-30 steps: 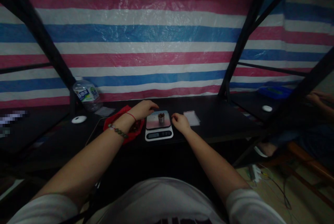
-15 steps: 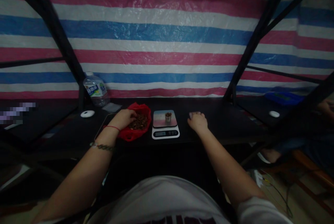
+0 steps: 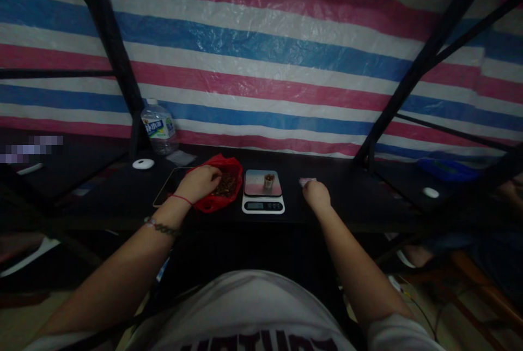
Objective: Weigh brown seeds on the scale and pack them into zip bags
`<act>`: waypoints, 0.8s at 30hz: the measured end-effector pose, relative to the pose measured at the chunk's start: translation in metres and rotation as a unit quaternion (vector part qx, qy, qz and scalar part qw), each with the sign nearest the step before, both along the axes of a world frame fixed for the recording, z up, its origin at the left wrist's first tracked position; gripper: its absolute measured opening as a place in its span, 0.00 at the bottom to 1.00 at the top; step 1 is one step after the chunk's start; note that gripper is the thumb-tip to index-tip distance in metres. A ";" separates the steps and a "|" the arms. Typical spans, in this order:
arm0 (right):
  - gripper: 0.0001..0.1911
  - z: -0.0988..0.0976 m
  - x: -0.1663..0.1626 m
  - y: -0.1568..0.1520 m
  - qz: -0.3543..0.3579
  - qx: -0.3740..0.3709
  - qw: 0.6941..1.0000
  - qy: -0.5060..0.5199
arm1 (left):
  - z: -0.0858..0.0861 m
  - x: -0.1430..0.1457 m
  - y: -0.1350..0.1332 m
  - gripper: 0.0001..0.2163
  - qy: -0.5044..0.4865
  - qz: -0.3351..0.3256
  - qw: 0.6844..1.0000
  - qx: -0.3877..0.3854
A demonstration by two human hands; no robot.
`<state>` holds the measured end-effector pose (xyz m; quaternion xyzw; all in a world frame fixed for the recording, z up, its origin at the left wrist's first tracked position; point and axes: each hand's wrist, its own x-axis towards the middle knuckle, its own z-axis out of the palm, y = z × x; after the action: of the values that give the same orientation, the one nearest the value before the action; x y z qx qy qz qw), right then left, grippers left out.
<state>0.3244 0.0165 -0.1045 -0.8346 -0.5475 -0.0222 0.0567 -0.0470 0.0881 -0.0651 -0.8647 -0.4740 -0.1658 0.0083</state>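
My left hand [image 3: 202, 182] reaches over a red plastic bag [image 3: 236, 168], its fingers curled at the small brown pieces [image 3: 225, 185] inside. Whatever its fingertips pinch is too small to make out. To the right of the bag stands a white digital kitchen scale [image 3: 263, 207]. On its plate sits a little cup [image 3: 268, 181] that holds similar brown bits. Farther right, my right hand [image 3: 317, 195] rests low over the black table, fingers closed on a small pale, pinkish packet [image 3: 305, 181] that sticks out past them.
A phone [image 3: 166, 187] lies partly under my left wrist. Behind it are a clear sheet [image 3: 181, 157], a plastic bottle [image 3: 159, 130] and a white oval object [image 3: 143, 164]. Dark metal posts [image 3: 120, 62] flank the table [image 3: 327, 165]. A blue tray [image 3: 447, 170] lies far right, near another person.
The view has tilted and shifted, so the table items appear slightly to the right. My left fingers have moved a little within the bag. More of the phone and the packet shows.
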 end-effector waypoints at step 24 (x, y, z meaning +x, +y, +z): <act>0.09 0.102 -0.092 -0.039 0.398 0.253 0.837 0.277 | 0.052 0.064 -0.061 0.12 -0.370 -0.201 0.837 -0.349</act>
<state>0.2326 -0.0223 -0.0021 -0.4726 -0.7691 0.0964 0.4193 0.0165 0.0273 -0.0129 -0.7607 -0.2843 -0.2949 -0.5035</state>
